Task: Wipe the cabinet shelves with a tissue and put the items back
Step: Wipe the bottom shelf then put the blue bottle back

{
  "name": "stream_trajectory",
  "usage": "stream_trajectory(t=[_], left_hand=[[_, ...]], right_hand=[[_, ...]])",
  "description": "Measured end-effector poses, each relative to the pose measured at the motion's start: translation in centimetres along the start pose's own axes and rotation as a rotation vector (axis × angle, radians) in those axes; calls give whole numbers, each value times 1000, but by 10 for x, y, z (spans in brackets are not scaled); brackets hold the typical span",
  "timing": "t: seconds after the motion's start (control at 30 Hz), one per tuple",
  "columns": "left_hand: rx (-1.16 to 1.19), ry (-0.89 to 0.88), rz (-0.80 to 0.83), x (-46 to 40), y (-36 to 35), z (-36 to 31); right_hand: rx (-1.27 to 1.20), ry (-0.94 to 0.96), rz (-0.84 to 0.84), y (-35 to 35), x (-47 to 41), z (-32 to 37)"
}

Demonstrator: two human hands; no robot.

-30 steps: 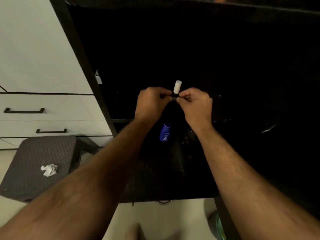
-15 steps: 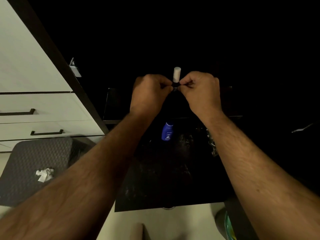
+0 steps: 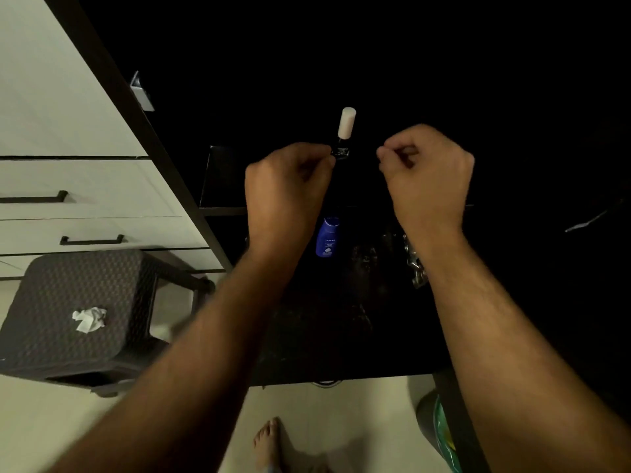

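Observation:
A small dark bottle with a tall white cap stands upright in front of the dark cabinet interior. My left hand pinches its dark base from the left. My right hand hangs a little to the right of the bottle, apart from it, with its fingers curled and nothing visible in them. Below the hands a blue lotion bottle lies on the dark lower shelf. A crumpled white tissue lies on the dark woven stool at the left.
White drawers with black handles stand left of the cabinet frame. A metal chain-like item lies on the shelf beside my right forearm. My bare foot is on the pale floor, and a bin with a green liner stands at the lower right.
Both hands pinched the small bottle together before. My right hand has let go and moved off to the right, while my left hand keeps holding it.

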State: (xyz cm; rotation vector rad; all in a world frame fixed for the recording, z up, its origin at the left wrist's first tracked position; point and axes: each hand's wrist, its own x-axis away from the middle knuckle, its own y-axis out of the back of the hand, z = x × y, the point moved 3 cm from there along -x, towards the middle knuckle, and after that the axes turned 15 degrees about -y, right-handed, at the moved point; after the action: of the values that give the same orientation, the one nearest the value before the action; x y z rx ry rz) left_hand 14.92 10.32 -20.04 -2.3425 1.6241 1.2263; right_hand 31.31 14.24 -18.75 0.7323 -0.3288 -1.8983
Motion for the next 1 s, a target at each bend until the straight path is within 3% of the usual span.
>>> stream_trajectory(t=[0.13, 0.3, 0.43, 0.63, 0.8, 1.0], left_hand=[[117, 135, 128, 79, -10, 4], [-14, 226, 300, 113, -30, 63], [-129, 262, 410, 112, -53, 113], [-66, 381, 412, 103, -89, 154], [-58, 408, 407, 107, -99, 162], [42, 427, 349, 133, -71, 138]], right_hand=[[-147, -128, -20, -2, 51, -36], [34, -353, 321, -51, 93, -106], [145, -490, 453, -85, 85, -142], [167, -568, 604, -124, 62, -157], [131, -546, 571, -132, 62, -155], [-128, -708, 625, -108, 99, -150]])
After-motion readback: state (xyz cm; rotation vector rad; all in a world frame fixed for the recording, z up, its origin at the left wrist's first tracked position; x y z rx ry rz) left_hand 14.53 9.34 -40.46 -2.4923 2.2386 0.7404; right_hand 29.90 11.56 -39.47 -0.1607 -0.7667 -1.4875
